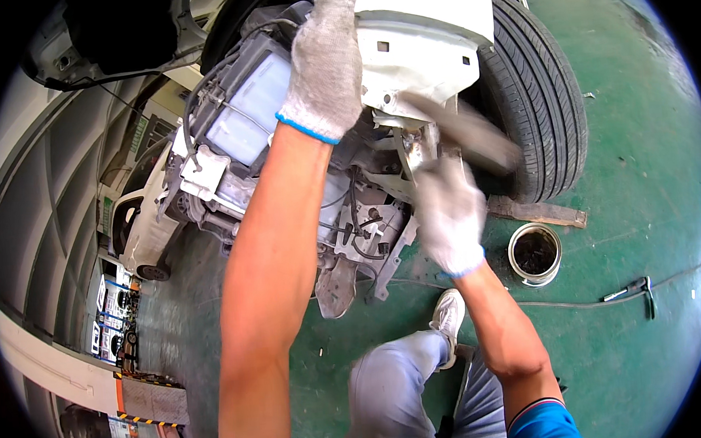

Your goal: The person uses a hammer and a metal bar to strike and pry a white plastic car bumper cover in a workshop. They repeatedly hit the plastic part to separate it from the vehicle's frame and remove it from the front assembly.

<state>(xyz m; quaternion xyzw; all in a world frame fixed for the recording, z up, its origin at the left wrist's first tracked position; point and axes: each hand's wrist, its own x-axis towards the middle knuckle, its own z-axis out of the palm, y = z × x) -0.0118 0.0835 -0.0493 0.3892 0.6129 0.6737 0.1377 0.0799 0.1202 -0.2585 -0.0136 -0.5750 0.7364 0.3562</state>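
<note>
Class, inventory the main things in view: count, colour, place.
Stripped car front: one, white, top centre
Tyre: one, black, upper right
Blurred tool: one, brownish, upper centre
Flat bar: one, brown, beside tyre
Tin: one, silvery, right
T-handled tool: one, dark, far right
Parked car: at least one, white, left
Floor: one, green, below
Shoe: one, white, lower centre
Trouser legs: two, pale blue, lower centre
Left hand: one, grey glove, top centre
Right hand: one, white glove, centre

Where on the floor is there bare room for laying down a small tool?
Mostly bare green floor lies right of the tire, also between the can and T-shaped tool. It is crowded around the right hand, near the white car body.
</note>
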